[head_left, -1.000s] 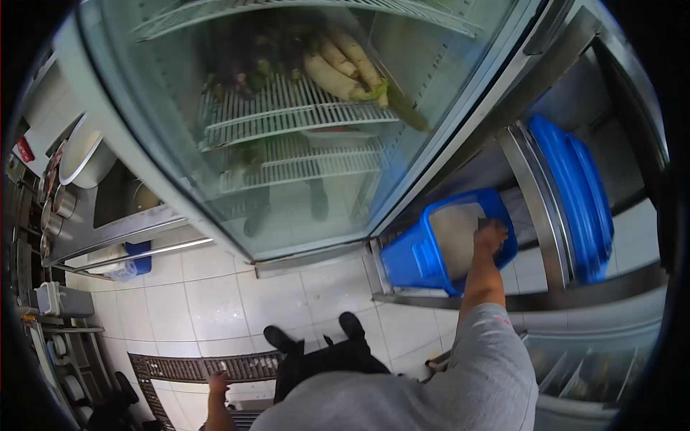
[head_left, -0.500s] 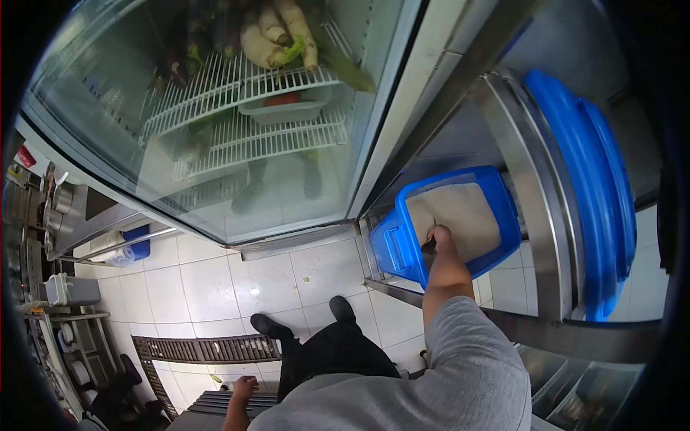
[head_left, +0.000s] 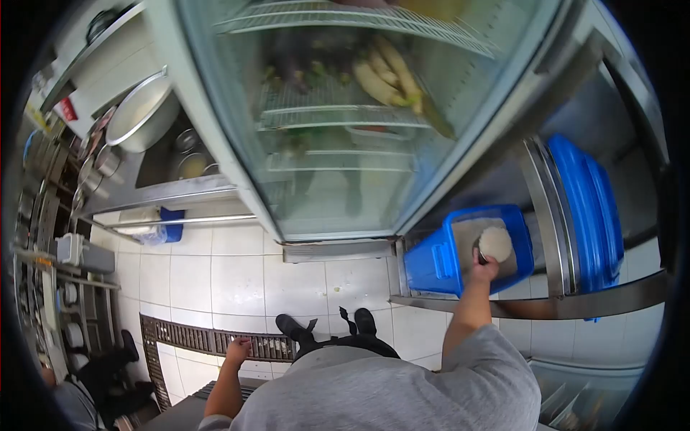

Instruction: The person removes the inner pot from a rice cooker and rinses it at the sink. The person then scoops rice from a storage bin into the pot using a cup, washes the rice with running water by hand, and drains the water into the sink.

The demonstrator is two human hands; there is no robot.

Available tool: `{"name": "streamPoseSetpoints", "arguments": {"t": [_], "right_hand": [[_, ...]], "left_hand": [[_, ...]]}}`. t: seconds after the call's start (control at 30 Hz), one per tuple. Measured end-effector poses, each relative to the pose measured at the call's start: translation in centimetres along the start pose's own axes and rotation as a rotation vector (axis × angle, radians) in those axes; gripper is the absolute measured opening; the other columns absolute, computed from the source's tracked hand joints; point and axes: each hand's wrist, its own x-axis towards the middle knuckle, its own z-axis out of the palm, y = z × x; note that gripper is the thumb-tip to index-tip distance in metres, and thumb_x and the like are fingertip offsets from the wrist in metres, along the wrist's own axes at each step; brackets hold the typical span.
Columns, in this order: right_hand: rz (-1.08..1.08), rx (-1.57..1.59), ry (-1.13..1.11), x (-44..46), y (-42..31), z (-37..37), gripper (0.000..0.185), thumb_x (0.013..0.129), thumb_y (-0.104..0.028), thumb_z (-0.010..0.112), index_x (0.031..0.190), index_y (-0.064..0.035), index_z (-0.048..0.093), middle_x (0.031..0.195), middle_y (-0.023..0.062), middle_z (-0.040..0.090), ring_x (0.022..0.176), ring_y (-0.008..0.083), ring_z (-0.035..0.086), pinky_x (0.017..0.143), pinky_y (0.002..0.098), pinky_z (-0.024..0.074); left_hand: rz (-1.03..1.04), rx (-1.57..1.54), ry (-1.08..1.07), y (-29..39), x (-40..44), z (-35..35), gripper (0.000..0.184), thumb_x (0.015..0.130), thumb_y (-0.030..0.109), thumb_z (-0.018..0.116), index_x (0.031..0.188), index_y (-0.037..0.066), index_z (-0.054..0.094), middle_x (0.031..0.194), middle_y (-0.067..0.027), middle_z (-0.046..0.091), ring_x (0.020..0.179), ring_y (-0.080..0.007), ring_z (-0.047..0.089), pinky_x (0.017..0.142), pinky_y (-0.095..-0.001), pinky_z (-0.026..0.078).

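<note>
The right hand (head_left: pixel 486 269) grips a scoop (head_left: pixel 477 253) heaped with pale, grainy contents, at the mouth of an open blue bin (head_left: pixel 429 263) beside a glass-fronted fridge (head_left: pixel 330 205). The left hand (head_left: pixel 238 350) hangs out sideways, half open, fingers loosely curled

A rounded scoop (head_left: pixel 479 254), its dark edge partly showing, is carrying a pale, fine-textured heap (head_left: pixel 495 244) above an open, boxy blue bin (head_left: pixel 424 267). The bin, with a handle on its left side, is sitting in a steel rack (head_left: pixel 532 307) and holding similar-looking pale contents (head_left: pixel 466 231).
</note>
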Motion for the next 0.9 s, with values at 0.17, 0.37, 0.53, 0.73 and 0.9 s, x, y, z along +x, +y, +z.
{"name": "streamPoseSetpoints", "arguments": {"t": [0.17, 0.37, 0.53, 0.73, 0.9], "right_hand": [[0.063, -0.193, -0.052, -14.7, 0.7, 6.8, 0.058, 0.06, -0.001, 0.048, 0.118, 0.0047, 0.048, 0.12, 0.0212, 0.052, 0.106, 0.04, 0.056, 0.088, 0.0569, 0.0521], [0.405, -0.605, -0.468, -32.6, 10.5, 11.8, 0.076, 0.056, -0.008, 0.051, 0.132, -0.0043, 0.044, 0.129, 0.0162, 0.052, 0.116, 0.0377, 0.053, 0.09, 0.0565, 0.0478], [0.845, -0.842, -0.525, -46.3, 24.9, 14.7, 0.081, 0.052, -0.009, 0.053, 0.132, -0.0026, 0.045, 0.127, 0.0188, 0.054, 0.117, 0.0416, 0.051, 0.096, 0.0614, 0.0417], [1.217, -0.766, -0.742, -60.7, 40.3, 24.3, 0.075, 0.058, -0.006, 0.05, 0.132, -0.0029, 0.042, 0.134, 0.0177, 0.045, 0.124, 0.0412, 0.043, 0.1, 0.0655, 0.0357], [1.132, -0.551, -0.928, -68.8, 49.9, 41.2, 0.058, 0.069, -0.008, 0.05, 0.126, 0.0, 0.042, 0.125, 0.0229, 0.043, 0.11, 0.0435, 0.046, 0.091, 0.0596, 0.0478]], "left_hand": [[-0.186, -0.003, -0.075, -6.7, 0.7, -8.3, 0.032, 0.084, 0.019, 0.062, 0.11, 0.001, 0.062, 0.082, -0.0094, 0.067, 0.063, -0.0155, 0.062, 0.05, -0.0294, 0.047], [-0.373, -0.072, -0.073, -13.4, -1.2, -13.4, 0.032, 0.088, 0.025, 0.058, 0.111, 0.003, 0.062, 0.09, -0.0109, 0.068, 0.068, -0.0202, 0.065, 0.053, -0.033, 0.05], [-0.42, -0.122, -0.046, -17.6, -0.7, -14.8, 0.035, 0.087, 0.027, 0.059, 0.111, 0.003, 0.064, 0.091, -0.0113, 0.069, 0.074, -0.0222, 0.068, 0.058, -0.035, 0.053], [-0.324, -0.456, 0.233, -17.4, -1.5, -17.0, 0.03, 0.086, 0.025, 0.061, 0.105, 0.001, 0.064, 0.083, -0.0098, 0.068, 0.065, -0.0191, 0.065, 0.053, -0.0316, 0.051], [-0.323, -0.687, 0.404, -21.7, -2.7, -16.2, 0.03, 0.084, 0.021, 0.065, 0.102, -0.003, 0.063, 0.081, -0.0123, 0.067, 0.063, -0.0185, 0.064, 0.053, -0.033, 0.051]]}}
